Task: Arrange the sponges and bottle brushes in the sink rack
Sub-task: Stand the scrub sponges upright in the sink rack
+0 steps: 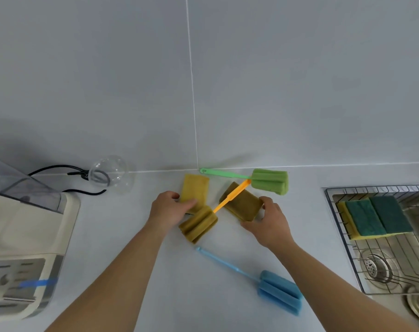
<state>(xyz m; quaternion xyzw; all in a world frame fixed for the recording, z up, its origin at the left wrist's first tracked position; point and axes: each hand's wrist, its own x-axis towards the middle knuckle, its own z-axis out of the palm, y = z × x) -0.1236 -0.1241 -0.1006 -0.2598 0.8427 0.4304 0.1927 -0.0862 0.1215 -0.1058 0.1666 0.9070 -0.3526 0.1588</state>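
Sponges and bottle brushes lay scattered on a pale countertop [122, 248] below a grey tiled wall [107, 80], seen from the head camera. The left hand [166, 208] rested on a yellow sponge [196, 192], fingers curled over its near edge. The right hand [270, 222] gripped the end of a second, darker yellow sponge [242, 202] between thumb and fingers. An orange-handled brush [231, 196] lay across that second sponge, its olive foam head [198, 224] just beside the left wrist. A green brush [269, 181] lay along the wall joint, its foam head touching the orange handle's tip. A blue brush [279, 292] lay nearer the camera, apart from both hands. At right, the wire sink rack [342, 236] sat in the sink and held two green-topped sponges [376, 218] leaning side by side. A clear glass [110, 172], black cables [60, 168] and a cream appliance [26, 236] occupied the left side.
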